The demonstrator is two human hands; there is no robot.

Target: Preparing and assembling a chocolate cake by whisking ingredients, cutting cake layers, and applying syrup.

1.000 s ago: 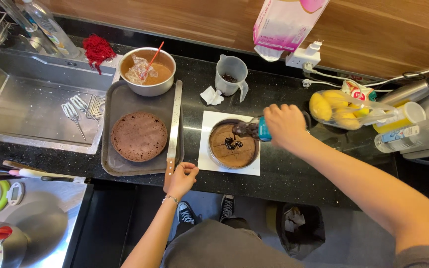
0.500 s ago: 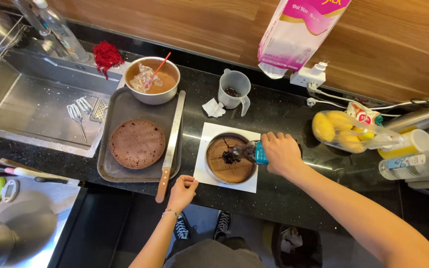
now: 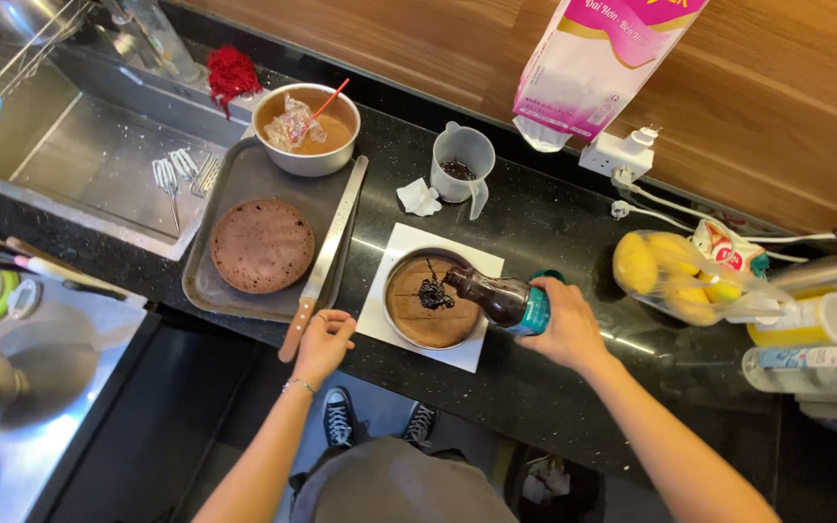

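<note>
Bottle (image 3: 498,298) tilted at frame centre, neck over the cake (image 3: 430,310) in its round pan; our right hand (image 3: 566,327) wraps closed around its base. Our left hand (image 3: 322,341), loosely curled, touches the knife handle (image 3: 295,332) at lower left, holding nothing.

On the counter (image 3: 554,232) we find a tray (image 3: 244,179) at the left, just right of the sink (image 3: 70,155). A cake layer (image 3: 262,245) lies on the tray's near half; a bowl (image 3: 307,131) sits at its far right corner; a long knife (image 3: 326,254) lies along its right edge. Right of the tray, a pan (image 3: 430,300) rests on a paper sheet (image 3: 472,263) near the counter's front edge. A measuring jug (image 3: 463,163) stands behind the sheet. A bag of fruit (image 3: 675,276) lies toward the right end.
</note>
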